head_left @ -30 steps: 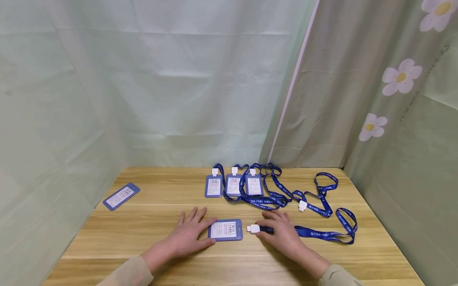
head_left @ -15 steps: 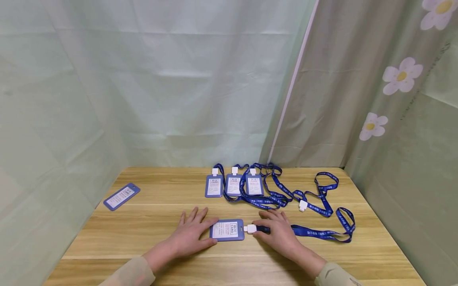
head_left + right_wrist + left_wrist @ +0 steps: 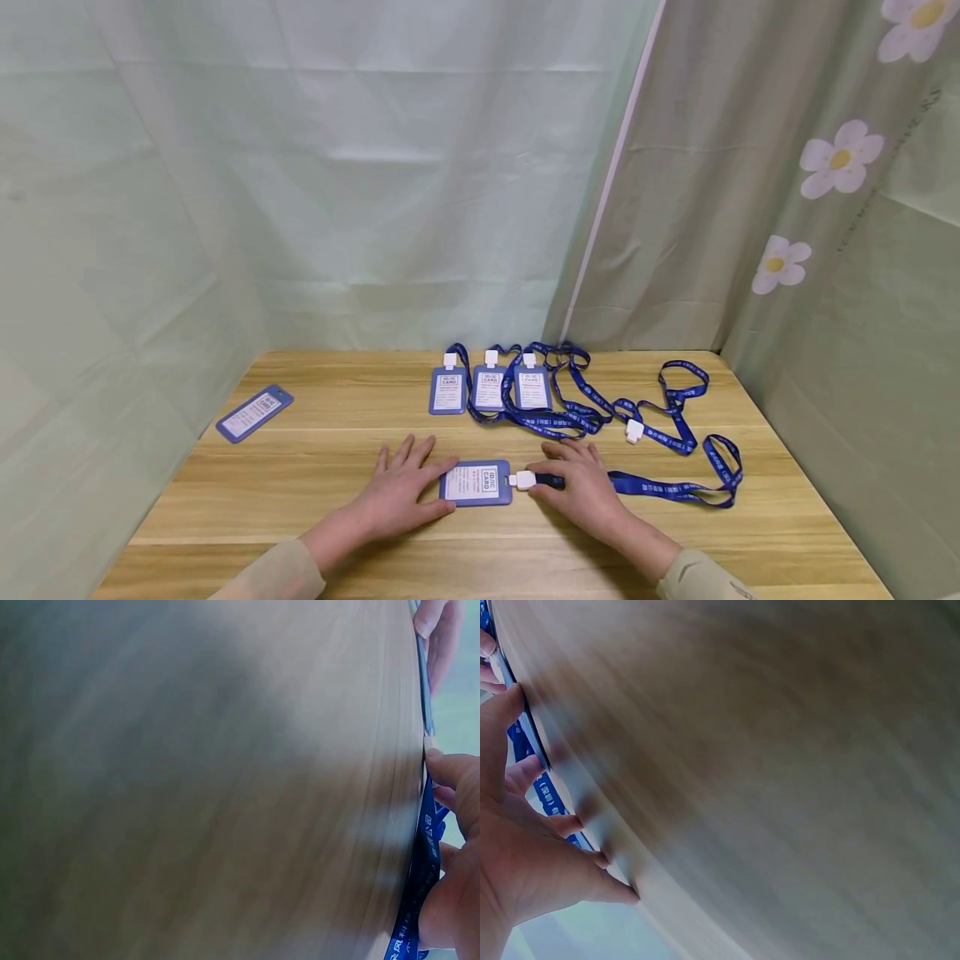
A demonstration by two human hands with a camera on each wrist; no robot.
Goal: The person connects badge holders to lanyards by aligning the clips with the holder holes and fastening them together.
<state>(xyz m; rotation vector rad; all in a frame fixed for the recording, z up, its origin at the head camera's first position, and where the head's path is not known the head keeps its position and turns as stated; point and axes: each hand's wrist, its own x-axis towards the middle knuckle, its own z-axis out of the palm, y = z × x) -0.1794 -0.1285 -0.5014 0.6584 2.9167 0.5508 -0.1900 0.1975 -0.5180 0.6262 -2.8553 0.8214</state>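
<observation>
A blue ID card holder [image 3: 476, 484] lies flat and sideways in the middle of the table, its slotted end toward the right. My left hand [image 3: 401, 492] is spread on the tabletop, thumb and forefinger resting on the holder's left corners. To the right, my right hand [image 3: 581, 482] grips a blue lanyard [image 3: 667, 488] just behind its white clip [image 3: 525, 481]. The clip's tip meets the holder's slot; whether it is hooked through cannot be seen. In the right wrist view the thumb presses near the clip, with the strap [image 3: 424, 877] trailing below.
Several other items lie around: three card holders [image 3: 447, 390] with lanyards attached stand in a row at the back. A loose lanyard [image 3: 678, 433] with a white clip lies at right. One bare card holder [image 3: 255, 413] sits far left. Curtains enclose the table [image 3: 337, 400].
My right hand has slid left, bringing the clip from a small gap up to the holder's slot and drawing the strap along. The holder has shifted slightly right; my left hand hardly moves.
</observation>
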